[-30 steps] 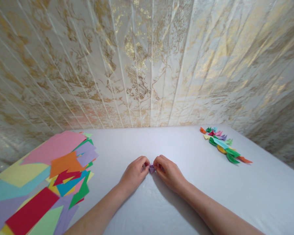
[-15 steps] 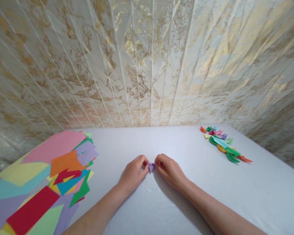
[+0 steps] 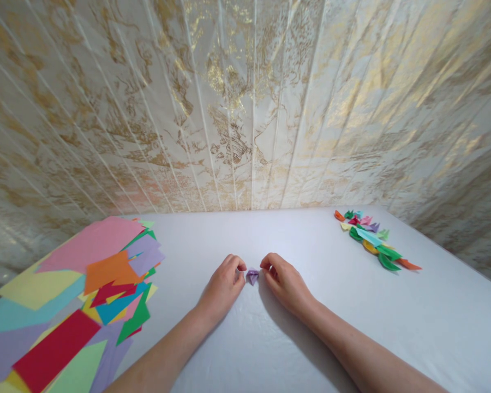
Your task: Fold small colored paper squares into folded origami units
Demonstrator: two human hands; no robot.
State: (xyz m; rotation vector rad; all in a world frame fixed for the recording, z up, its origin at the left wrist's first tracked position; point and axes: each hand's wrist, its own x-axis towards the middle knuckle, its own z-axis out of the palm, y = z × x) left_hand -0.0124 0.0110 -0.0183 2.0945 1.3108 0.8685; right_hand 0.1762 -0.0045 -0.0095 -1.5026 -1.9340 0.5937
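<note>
Can see purple paper (image 3: 252, 277) already folded into a small pointed form; cannot tell about remaining folds. Can judge as done the folded pieces (image 3: 368, 238) at right, as unfolded the sheets (image 3: 57, 349) at left. Lies on table (image 3: 213, 234), just between left hand (image 3: 224, 284) and right hand (image 3: 285, 283). Seem to hold nothing, with fingers curled, slightly parted from thumbs.

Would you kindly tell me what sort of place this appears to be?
It looks like a tabletop paper-craft spot, though whether in a home I can't tell: loose coloured sheets overlap at the left of a white table, folded paper pieces lie at the right, and a small purple folded piece sits mid-table.
</note>
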